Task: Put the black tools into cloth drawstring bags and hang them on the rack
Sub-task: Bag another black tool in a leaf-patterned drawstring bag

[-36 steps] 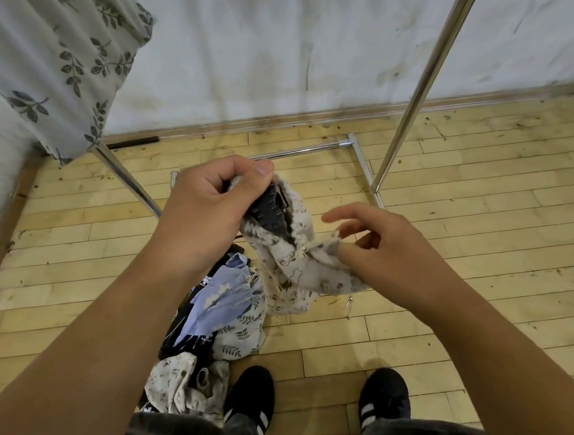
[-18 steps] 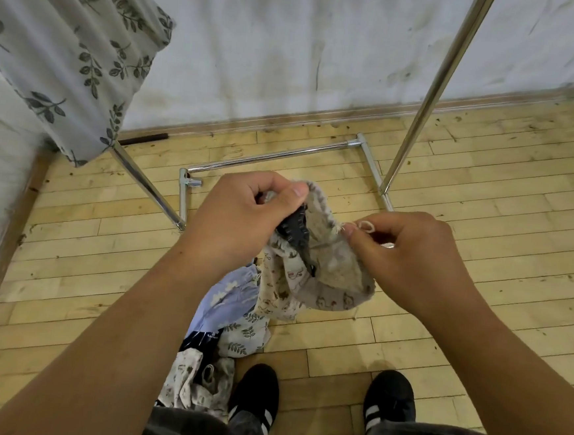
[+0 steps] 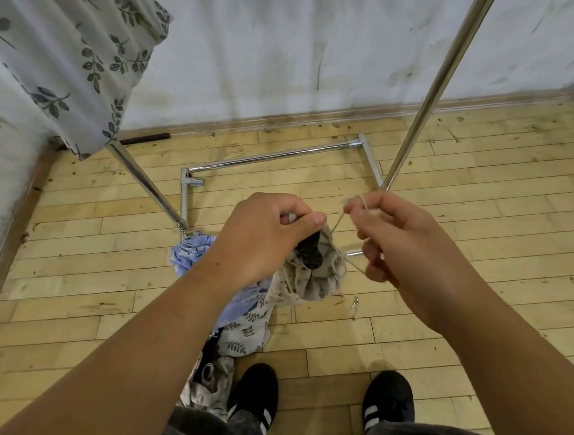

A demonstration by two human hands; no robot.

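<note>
Head view: the left hand has its grip closed on the gathered mouth of a beige printed cloth drawstring bag, thumb pressed against the fingers. The bag hangs above the wooden floor, and a black tool pokes out of its opening. The right hand pinches the bag's cord, which runs taut. Behind stands the metal rack. More cloth bags lie heaped on the floor by the person's shoes.

Black tool apparently half inside bunched, patterned drawstring bag
</note>
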